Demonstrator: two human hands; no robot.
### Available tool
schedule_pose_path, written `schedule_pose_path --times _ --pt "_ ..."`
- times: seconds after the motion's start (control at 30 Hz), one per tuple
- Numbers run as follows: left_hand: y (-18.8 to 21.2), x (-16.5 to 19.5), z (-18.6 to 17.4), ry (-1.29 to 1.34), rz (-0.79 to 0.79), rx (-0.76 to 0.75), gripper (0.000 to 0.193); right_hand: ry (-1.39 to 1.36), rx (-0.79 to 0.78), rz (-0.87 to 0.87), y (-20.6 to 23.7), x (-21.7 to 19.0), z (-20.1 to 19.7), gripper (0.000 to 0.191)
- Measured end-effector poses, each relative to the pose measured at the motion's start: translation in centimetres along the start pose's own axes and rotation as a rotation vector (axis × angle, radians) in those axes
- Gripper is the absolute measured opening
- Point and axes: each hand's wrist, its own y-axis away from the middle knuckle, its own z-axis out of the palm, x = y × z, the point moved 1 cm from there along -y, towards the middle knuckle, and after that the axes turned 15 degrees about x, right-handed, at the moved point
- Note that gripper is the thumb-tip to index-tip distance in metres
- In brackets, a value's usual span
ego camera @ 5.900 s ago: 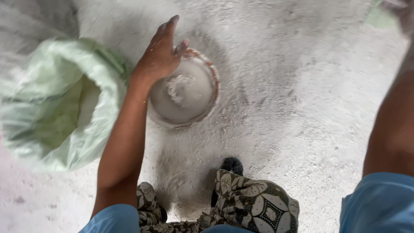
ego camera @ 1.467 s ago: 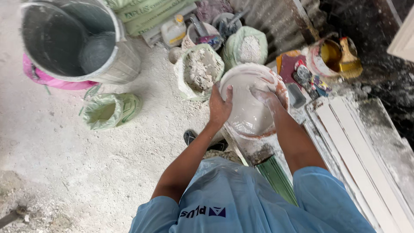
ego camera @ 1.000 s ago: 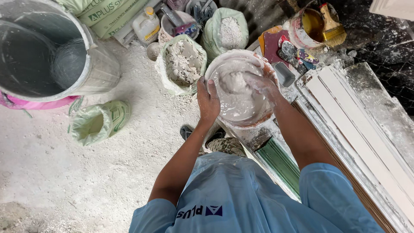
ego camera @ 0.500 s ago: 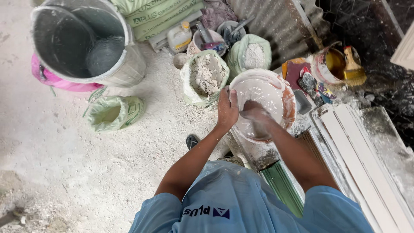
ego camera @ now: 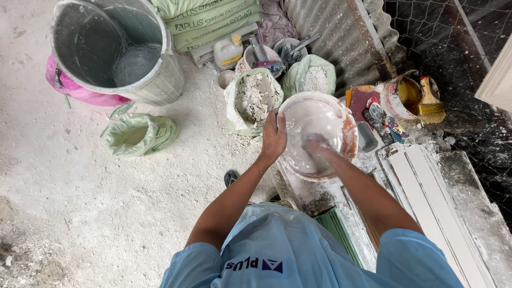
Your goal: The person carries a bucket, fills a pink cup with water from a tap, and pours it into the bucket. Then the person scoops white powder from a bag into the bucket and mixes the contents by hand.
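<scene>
A round plaster-coated bowl [ego camera: 341, 114] rests on a dusty white bench edge in front of me. My left hand [ego camera: 273, 136] grips its left rim. My right hand [ego camera: 316, 145] is down inside the bowl, smeared with white wet plaster, fingers blurred as it stirs the mix. The bowl's inside is covered in pale plaster.
A large grey bucket [ego camera: 114, 50] stands at the top left by a pink tub [ego camera: 80, 90]. Open sacks of plaster lumps [ego camera: 255, 96] and powder [ego camera: 314, 77], a green bag [ego camera: 140, 134], stacked sacks [ego camera: 213, 18], a paint tin with brush [ego camera: 410, 96] and white mouldings [ego camera: 426, 186] surround me.
The bowl has come down from being held up in both hands onto the bench. My right hand has gone inside it and stirs; my left hand stays on the rim.
</scene>
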Motion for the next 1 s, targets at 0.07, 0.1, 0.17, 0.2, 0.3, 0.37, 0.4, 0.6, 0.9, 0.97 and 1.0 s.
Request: schedule_pose_path --times 0.07,0.1,0.17,0.2,0.3,0.37,0.4,0.6,0.9,0.97,1.0 --pt "0.1 -0.1 0.1 -0.008 0.01 0.005 0.053 -0.055 -0.03 -0.055 -0.6 -0.2 -1.2 0.032" --pt "0.2 -0.1 0.1 -0.004 0.009 -0.002 0.053 -0.057 -0.041 -0.08 -1.0 -0.4 -1.5 0.032" --pt "0.1 -0.2 0.2 0.008 0.016 -0.011 0.053 -0.002 -0.036 -0.11 -1.7 -1.1 -1.6 0.032" --pt "0.1 -0.2 0.2 0.004 0.01 -0.012 0.053 0.053 -0.038 -0.119 -2.0 -1.4 -1.4 0.032" --pt "0.1 -0.3 0.2 -0.009 0.001 -0.007 0.053 0.242 0.005 -0.107 -2.4 -2.5 0.6 0.033" --pt "0.1 -0.2 0.2 -0.018 0.0 0.003 0.052 0.335 0.044 -0.077 -2.3 -3.0 2.1 0.033" --pt "0.1 -0.2 0.1 -0.02 -0.004 0.002 0.052 0.35 0.062 -0.05 -2.1 -3.1 2.8 0.033" --pt "0.2 -0.2 0.0 -0.01 0.014 -0.003 0.054 0.237 0.058 0.074 -1.1 -1.0 4.3 0.034" --pt "0.3 -0.4 0.2 -0.016 0.016 -0.011 0.054 -0.102 -0.059 -0.028 -2.1 -0.3 -0.2 0.036" --pt "0.4 -0.4 0.2 -0.012 0.02 -0.009 0.054 -0.062 -0.045 -0.051 -2.4 -1.0 -0.7 0.036" --pt "0.5 -0.4 0.2 -0.005 0.01 -0.013 0.053 -0.017 -0.041 -0.06 -2.6 -1.6 -0.5 0.036"
